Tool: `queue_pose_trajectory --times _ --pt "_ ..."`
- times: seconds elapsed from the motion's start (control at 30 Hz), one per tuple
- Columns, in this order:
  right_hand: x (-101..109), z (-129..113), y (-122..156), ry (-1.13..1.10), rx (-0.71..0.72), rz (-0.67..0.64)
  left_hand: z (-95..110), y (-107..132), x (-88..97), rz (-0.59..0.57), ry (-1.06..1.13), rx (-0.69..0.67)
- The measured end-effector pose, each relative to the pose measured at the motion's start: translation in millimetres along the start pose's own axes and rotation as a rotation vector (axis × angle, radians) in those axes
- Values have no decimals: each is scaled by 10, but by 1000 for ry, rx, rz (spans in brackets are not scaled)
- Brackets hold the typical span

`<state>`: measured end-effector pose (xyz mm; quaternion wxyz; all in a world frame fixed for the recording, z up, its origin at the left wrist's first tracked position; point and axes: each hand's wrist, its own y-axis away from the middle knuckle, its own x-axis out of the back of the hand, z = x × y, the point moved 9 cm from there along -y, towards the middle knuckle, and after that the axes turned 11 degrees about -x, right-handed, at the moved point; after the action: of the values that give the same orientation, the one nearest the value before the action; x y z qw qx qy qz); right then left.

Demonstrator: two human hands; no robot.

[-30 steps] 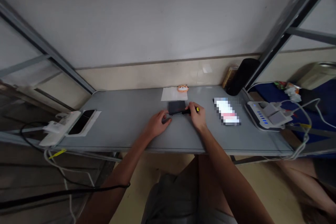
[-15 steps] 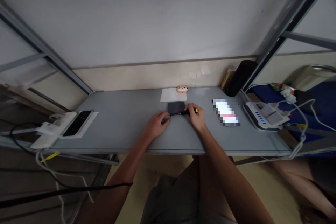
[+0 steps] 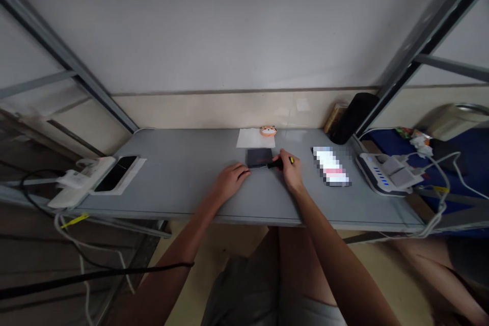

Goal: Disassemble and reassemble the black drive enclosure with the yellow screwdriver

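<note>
A small dark rectangular box [image 3: 260,156] lies on the grey desk [image 3: 183,178], with faint lettering on its surface. My right hand [image 3: 291,170] is closed around the black-and-yellow handle of a screwdriver [image 3: 274,164]. Its thin metal shaft points left along the box's near edge. My left hand [image 3: 231,182] rests on the desk with fingers stretched toward the box's near left corner, close to the screwdriver tip. Nothing shows in that hand, though its underside is hidden.
Behind the box lie white paper [image 3: 250,138] and an orange animal-faced item [image 3: 268,131]. A lit phone [image 3: 330,166], a power strip [image 3: 384,175] and a black cylinder [image 3: 353,118] stand right. Another phone [image 3: 115,173] lies left. A person's leg [image 3: 431,265] shows at lower right.
The view has shifted slightly. My left fingers have flattened, and the dark gap seen under them before has shrunk. My right hand keeps its grip on the screwdriver.
</note>
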<state>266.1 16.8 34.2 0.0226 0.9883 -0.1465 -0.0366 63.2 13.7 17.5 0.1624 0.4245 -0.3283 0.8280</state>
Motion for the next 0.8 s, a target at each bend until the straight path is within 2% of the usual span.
queue_pose_trajectory --times 0.17,0.3,0.4,0.5,0.67,0.8 --pt "142 76 -46 -160 -81 113 -48 21 50 50 23 46" --pt "261 177 -104 -299 -156 202 -229 -51 178 143 2 152" --pt "299 209 -131 -345 -168 224 -448 -243 301 205 -42 237" --pt "305 245 -143 -362 -189 226 -652 -541 364 211 -80 274" --pt "339 288 -162 -383 -208 249 -861 -962 296 177 -111 264" --pt "404 285 -181 -393 -203 288 -925 -1062 200 149 -120 224"
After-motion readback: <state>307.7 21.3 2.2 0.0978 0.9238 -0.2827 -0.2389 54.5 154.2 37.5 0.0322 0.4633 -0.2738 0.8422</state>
